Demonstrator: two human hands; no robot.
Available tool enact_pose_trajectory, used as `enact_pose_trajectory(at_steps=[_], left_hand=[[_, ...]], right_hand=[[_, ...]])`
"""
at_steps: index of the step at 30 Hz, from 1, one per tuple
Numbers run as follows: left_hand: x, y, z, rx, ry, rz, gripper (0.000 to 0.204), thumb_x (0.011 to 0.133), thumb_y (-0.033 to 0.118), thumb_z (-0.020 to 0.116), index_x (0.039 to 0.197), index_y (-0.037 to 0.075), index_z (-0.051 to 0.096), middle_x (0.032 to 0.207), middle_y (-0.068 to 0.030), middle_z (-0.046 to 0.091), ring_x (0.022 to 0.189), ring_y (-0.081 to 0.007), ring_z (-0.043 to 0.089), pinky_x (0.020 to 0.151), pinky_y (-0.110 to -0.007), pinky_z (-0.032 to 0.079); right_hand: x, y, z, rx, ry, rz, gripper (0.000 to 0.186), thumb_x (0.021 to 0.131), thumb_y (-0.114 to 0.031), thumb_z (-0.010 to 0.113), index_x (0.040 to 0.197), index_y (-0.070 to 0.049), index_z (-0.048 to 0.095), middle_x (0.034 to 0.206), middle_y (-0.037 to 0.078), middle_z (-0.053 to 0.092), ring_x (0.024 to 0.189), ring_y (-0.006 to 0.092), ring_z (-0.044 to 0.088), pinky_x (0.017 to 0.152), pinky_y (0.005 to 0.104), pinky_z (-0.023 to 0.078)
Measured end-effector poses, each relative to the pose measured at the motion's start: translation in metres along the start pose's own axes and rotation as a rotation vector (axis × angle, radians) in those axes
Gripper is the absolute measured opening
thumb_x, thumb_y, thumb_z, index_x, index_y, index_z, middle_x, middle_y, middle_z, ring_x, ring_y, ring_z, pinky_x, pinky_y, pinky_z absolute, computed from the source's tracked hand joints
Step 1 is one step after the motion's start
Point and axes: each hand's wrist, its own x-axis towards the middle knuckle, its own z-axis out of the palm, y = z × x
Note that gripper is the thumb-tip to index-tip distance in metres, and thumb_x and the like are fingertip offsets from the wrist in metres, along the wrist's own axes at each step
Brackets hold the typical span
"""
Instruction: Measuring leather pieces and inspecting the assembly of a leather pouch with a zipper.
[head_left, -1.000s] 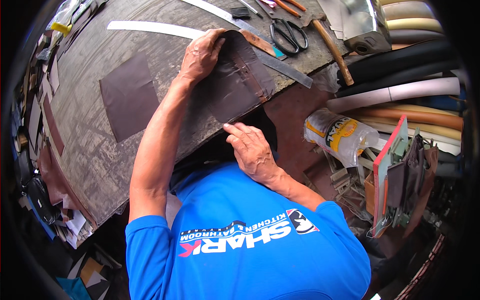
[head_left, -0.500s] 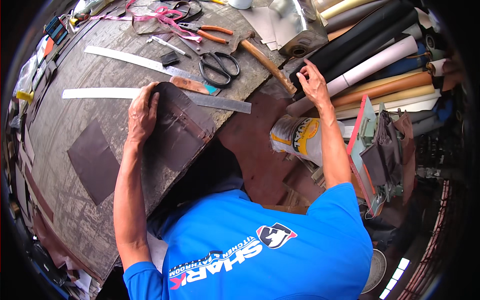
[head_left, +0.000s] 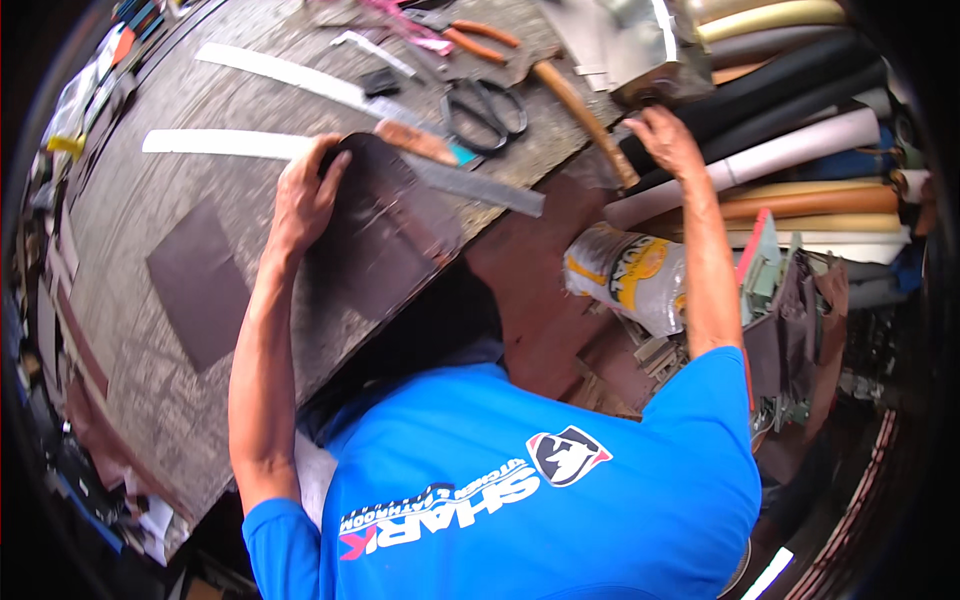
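My left hand [head_left: 308,195] grips the top edge of a dark brown leather piece [head_left: 385,245] lying at the table's edge. My right hand [head_left: 668,145] is raised to the right, fingers curled apart, close to a metal can [head_left: 655,55] and black rolls [head_left: 780,75]; I cannot tell whether it touches them. The wooden-handled hammer [head_left: 575,105] lies just left of that hand. Two steel rulers [head_left: 215,142], a tan-handled blade [head_left: 415,140], black scissors [head_left: 480,115] and orange pliers [head_left: 480,35] lie beyond the leather. A separate brown leather square [head_left: 200,285] rests to the left.
Many upholstery rolls [head_left: 800,200] stack at the right. A plastic sack [head_left: 625,275] and a green board with dark scraps [head_left: 780,330] sit below them. The worn table [head_left: 140,230] has scraps along its left edge; a reddish floor [head_left: 530,270] shows beside it.
My right hand has moved from the leather's lower edge up and to the right, toward the can and rolls. My left hand stays on the leather while the view has shifted.
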Motion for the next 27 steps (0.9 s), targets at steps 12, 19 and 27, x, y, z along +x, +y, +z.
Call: enact_pose_trajectory(at_steps=[12,19,27], left_hand=[[-0.093,0.015,-0.025,-0.655,0.172,-0.513,0.022,0.098,0.004,0.052,0.118,-0.003,0.05,0.096,-0.0072,0.066,0.083,-0.0074,0.06,0.073,-0.02,0.048],[-0.117,0.023,-0.009,-0.475,0.342,-0.456,0.028,0.098,0.003,0.05,0.125,-0.003,0.048,0.1,-0.0087,0.068,0.093,-0.0112,0.061,0.084,-0.025,0.048],[-0.118,0.03,-0.007,-0.476,0.346,-0.429,0.028,0.098,0.003,0.049,0.126,-0.002,0.047,0.113,-0.0115,0.064,0.103,-0.0137,0.06,0.091,-0.026,0.045]], right_hand=[[-0.02,-0.011,0.004,-0.095,0.149,-0.06,0.023,0.091,-0.023,0.06,0.101,-0.003,0.057,0.109,0.017,0.061,0.092,0.0421,0.059,0.077,0.0469,0.051],[-0.046,-0.098,-0.026,0.674,0.039,0.281,0.019,0.095,-0.021,0.058,0.1,-0.002,0.059,0.095,0.011,0.069,0.081,0.0212,0.068,0.072,0.0312,0.052],[-0.091,-0.27,0.03,1.117,0.11,0.056,0.012,0.088,0.0,0.059,0.1,0.0,0.06,0.102,0.01,0.069,0.091,0.017,0.067,0.084,0.0294,0.053]])
